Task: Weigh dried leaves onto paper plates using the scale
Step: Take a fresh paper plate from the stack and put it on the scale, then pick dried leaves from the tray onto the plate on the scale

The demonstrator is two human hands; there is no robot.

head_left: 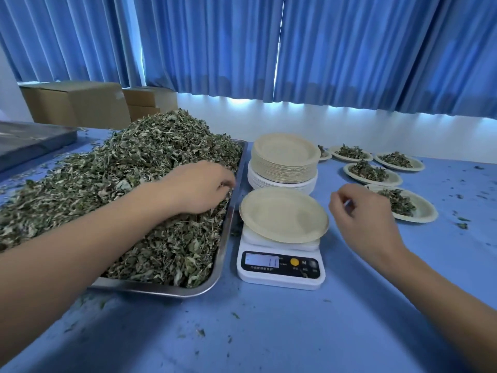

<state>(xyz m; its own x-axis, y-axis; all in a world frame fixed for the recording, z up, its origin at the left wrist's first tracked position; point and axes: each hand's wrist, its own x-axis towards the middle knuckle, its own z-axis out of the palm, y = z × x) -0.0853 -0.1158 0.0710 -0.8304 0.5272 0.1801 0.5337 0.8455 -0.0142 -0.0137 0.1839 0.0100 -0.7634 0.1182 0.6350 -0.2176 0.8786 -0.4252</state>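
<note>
Nearest, on the blue table (269,332), a white scale (279,267) is set with its display lit; the reading cannot be made out. An empty paper plate (283,215) is placed on its platform, and no leaves are seen on it yet, so this portion is judged to be only just begun.

Just left of the scale, the dried leaves (121,189) are heaped high in a metal tray (228,232), with some spilled over its far left side. The left hand (199,187) is sunk into the heap near the tray's right edge, its fingers curled down into the leaves as if a handful is being gathered. The right hand (360,211) is held above the table, right of the scale and apart from the plate, its fingers loosely curled; nothing is seen to be held in it.

Behind the scale, a tall stack of unused plates (285,157) is kept. Further right, four filled plates (372,173) are laid out on the table, and a fifth is partly hidden behind the stack. A few portions are thus done, while much is judged left, given the large heap and the tall stack.

At the back, cardboard boxes (75,103) and blue curtains (349,49) are seen.
</note>
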